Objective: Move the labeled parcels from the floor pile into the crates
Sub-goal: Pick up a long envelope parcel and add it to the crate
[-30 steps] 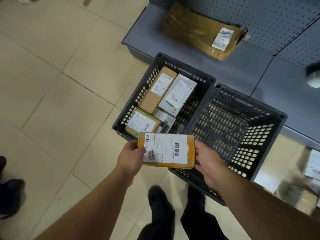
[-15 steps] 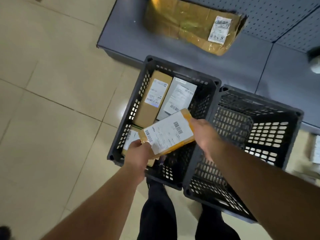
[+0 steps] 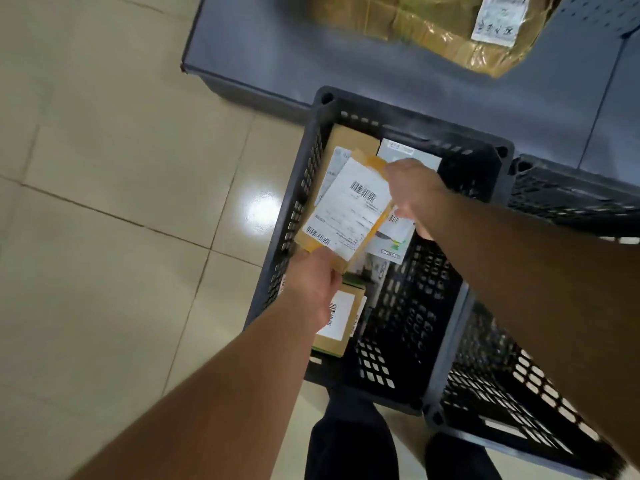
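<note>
Place: parcel sorting room or stockroom.
Evidence: grey metal shelving (image 3: 277,57), black slotted crates (image 3: 485,161) of labelled parcels (image 3: 349,209), tiled floor (image 3: 104,168).

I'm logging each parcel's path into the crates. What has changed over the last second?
The yellow parcel, held level in front of the crates a second ago, has been carried forward and tilted down into the left crate, above the parcels already there. The left hand and right hand grip its ends as before. The right crate still holds nothing visible.
</note>
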`<action>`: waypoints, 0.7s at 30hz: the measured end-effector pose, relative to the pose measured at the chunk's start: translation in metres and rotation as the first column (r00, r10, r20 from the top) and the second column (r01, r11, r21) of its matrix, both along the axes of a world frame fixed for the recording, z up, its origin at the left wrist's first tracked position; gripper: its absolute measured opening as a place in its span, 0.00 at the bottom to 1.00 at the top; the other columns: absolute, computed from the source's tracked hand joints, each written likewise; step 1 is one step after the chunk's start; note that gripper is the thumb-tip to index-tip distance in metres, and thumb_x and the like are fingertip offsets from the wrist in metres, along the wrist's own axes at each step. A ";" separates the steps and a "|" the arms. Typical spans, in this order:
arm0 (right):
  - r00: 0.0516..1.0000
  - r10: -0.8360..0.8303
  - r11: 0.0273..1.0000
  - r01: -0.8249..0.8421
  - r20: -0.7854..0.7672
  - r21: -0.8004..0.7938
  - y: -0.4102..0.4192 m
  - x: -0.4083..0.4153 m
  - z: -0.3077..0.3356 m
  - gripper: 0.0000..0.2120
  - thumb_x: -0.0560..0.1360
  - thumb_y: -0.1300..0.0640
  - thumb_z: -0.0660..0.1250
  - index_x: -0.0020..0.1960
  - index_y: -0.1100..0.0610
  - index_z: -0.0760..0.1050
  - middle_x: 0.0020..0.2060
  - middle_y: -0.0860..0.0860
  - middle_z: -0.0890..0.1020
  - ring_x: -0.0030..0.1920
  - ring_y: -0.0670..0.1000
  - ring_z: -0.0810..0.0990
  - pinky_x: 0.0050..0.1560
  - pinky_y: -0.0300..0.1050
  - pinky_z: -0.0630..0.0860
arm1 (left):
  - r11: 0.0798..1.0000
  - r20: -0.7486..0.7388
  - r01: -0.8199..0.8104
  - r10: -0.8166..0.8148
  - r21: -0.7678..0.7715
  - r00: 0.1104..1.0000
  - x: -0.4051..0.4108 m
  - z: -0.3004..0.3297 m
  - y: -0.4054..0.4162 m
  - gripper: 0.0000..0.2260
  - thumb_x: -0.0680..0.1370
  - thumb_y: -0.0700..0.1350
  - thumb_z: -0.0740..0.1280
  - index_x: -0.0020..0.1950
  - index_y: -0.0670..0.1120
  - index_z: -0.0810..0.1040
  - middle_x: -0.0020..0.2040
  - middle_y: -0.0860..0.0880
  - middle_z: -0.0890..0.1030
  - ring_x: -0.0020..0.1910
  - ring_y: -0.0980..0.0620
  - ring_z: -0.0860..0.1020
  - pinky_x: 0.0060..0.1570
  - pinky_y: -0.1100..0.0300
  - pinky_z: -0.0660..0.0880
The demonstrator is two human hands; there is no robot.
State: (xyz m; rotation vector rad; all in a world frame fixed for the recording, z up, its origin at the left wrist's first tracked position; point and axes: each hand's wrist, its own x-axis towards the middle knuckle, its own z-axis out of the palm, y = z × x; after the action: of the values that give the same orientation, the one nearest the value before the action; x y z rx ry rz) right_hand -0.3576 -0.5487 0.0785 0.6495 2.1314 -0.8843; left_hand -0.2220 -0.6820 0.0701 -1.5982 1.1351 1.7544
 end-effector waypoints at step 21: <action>0.964 -0.228 0.928 0.258 0.136 -0.270 -0.032 0.014 -0.041 0.22 0.84 0.51 0.58 0.78 0.49 0.65 0.75 0.49 0.68 0.64 0.50 0.69 0.67 0.49 0.66 | 0.990 0.012 -0.092 0.092 0.103 0.996 -0.057 -0.005 0.018 0.05 0.80 0.44 0.65 0.51 0.51 0.81 0.53 0.53 0.81 0.57 0.52 0.80 0.54 0.55 0.81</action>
State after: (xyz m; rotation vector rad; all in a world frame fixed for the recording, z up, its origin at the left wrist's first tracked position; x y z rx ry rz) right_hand -0.3439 -0.5806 0.0376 0.8001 1.8086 -1.2403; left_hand -0.2787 -0.6641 0.0649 -1.6167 0.9644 1.8329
